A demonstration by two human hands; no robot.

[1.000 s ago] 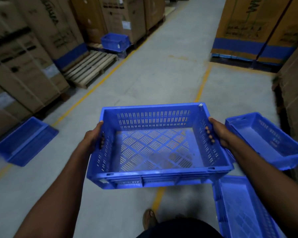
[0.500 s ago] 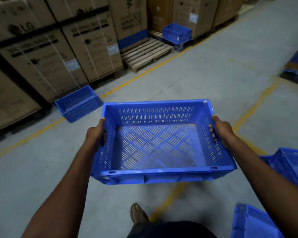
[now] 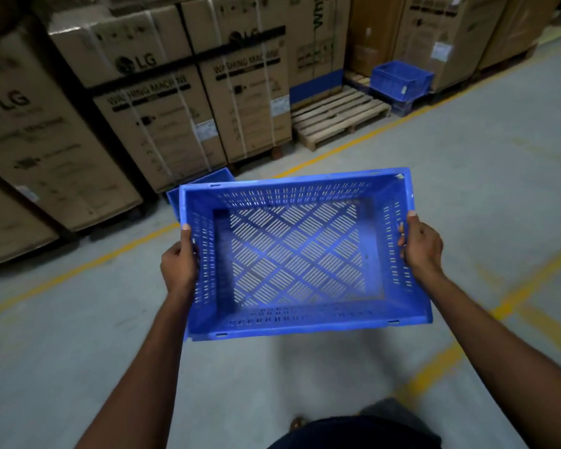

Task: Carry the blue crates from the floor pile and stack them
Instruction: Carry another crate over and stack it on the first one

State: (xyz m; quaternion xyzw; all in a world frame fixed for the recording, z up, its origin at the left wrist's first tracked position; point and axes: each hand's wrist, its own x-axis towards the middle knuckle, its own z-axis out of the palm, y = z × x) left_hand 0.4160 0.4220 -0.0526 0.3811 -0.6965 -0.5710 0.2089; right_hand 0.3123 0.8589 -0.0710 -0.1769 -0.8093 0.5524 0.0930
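Blue crate (image 3: pixel 300 254) is up in the air in front of the person, empty, with the floor showing through the holes in its bottom. Only the head camera shows this. The left hand (image 3: pixel 178 265) holds the left short wall, thumb up on the rim and fingers curled around the outside. The right hand (image 3: pixel 422 246) holds the right short wall the same way, fingers wrapped tight on it. Both hands sit about halfway along their walls, so the crate looks level. Another blue crate (image 3: pixel 201 186) peeks out on the floor just behind it, by the big cardboard boxes (image 3: pixel 162 102). Far off, one more crate (image 3: pixel 400 77) sits beside a wooden pallet (image 3: pixel 336 116). To do this step well, I think the person should keep the grip even on both sides, hold the crate flat, and walk slowly, because the crate hides the floor just ahead.
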